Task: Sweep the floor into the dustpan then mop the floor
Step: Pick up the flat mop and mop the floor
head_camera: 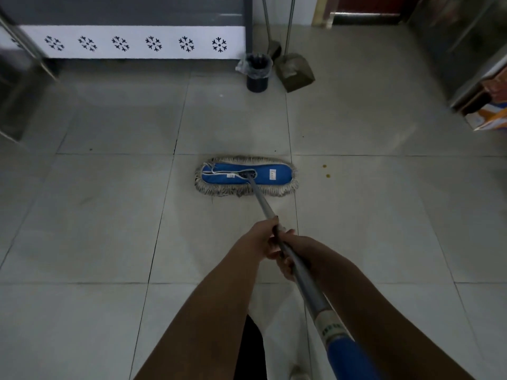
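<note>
Dim, bluish light; edges bowed, corners blurred; centre sharp.

- Your left hand (263, 238) and right hand (290, 256) grip the handle (263, 204), touching, with the left just ahead.
- Ahead of your grip, the mop head (246, 176) lies flat on the floor (96, 215).
- Ahead and right of your grip, two spots (327, 176) lie beside the mop head.
- Far ahead of your grip stands the bin (257, 75), with the dustpan (296, 72) just to its right.
</note>
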{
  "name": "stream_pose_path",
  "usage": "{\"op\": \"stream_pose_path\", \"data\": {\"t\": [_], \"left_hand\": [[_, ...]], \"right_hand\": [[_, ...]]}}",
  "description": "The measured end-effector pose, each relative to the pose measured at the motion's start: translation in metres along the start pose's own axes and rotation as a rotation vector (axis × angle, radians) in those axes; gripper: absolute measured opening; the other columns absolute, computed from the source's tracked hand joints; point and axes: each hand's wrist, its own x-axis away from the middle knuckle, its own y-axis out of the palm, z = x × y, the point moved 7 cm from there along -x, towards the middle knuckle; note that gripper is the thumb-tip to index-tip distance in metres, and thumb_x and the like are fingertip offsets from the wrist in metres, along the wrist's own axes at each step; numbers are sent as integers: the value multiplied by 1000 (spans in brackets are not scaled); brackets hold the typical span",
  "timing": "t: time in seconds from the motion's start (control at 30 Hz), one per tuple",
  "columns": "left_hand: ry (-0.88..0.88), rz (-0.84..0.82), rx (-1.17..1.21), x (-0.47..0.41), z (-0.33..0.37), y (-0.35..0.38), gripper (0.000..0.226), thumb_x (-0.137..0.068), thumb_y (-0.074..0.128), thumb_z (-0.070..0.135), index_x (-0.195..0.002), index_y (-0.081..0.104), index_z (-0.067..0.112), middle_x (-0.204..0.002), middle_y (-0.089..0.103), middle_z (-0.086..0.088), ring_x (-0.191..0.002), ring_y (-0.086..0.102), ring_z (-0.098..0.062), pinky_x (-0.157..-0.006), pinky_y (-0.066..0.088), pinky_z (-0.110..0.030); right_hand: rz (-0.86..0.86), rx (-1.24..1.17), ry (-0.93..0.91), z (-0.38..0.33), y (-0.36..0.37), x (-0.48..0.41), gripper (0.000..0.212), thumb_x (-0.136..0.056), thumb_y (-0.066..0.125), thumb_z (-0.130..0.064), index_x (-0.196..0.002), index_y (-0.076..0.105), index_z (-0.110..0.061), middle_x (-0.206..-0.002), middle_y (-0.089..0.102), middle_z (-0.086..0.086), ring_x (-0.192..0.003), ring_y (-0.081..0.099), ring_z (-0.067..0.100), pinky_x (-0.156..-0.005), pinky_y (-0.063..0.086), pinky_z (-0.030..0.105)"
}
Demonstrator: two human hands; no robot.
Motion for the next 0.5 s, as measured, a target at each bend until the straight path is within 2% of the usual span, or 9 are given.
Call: {"op": "stream_pose_path", "data": {"t": [0.07,0.13,0.23,0.33,0.4,0.5], "left_hand": [[-25,8,9,-13,28,-10,22,-96,50,23,-91,49,2,-87,64,-12,-62,70,-19,-55,57,-31],[-23,9,27,-24,62,-16,20,-96,50,18,-97,47,-2,-94,59,-18,-70,67,-25,-45,55,-29],[-24,-2,7,-40,109,-16,20,-96,51,16,-102,46,-3,-97,57,-20,-72,65,-27,-44,55,-29],[-32,18,-35,-58,140,-18,20,-96,51,19,-95,47,0,-90,60,-15,-58,68,-21,-42,54,-26],[-35,20,-30,-68,153,-22,21,-96,50,20,-92,48,1,-89,61,-13,-61,67,-20,-41,53,-25],[-57,12,-25,-78,159,-29,22,-96,50,21,-96,48,-1,-92,61,-13,-63,68,-21,-45,56,-27]], "right_hand": [[8,-6,19,-20,21,-12,43,-98,48,-38,-68,49,-6,-39,44,3,-24,41,9,-30,37,14],[6,-14,22,-45,41,-24,44,-98,47,-39,-75,50,-1,-37,45,3,-24,42,9,-30,36,14],[2,-42,16,-82,63,-41,43,-99,45,-38,-90,51,3,-34,45,2,-24,42,9,-30,36,14],[33,-78,5,-111,76,-58,43,-98,46,-37,-77,50,-1,-35,44,2,-24,41,9,-31,36,13],[55,-86,-7,-121,85,-69,44,-98,47,-37,-68,47,-4,-36,44,2,-24,41,9,-31,36,13],[66,-118,-25,-122,94,-76,40,-97,49,-35,-72,49,-4,-44,44,3,-25,42,9,-32,36,13]]}}
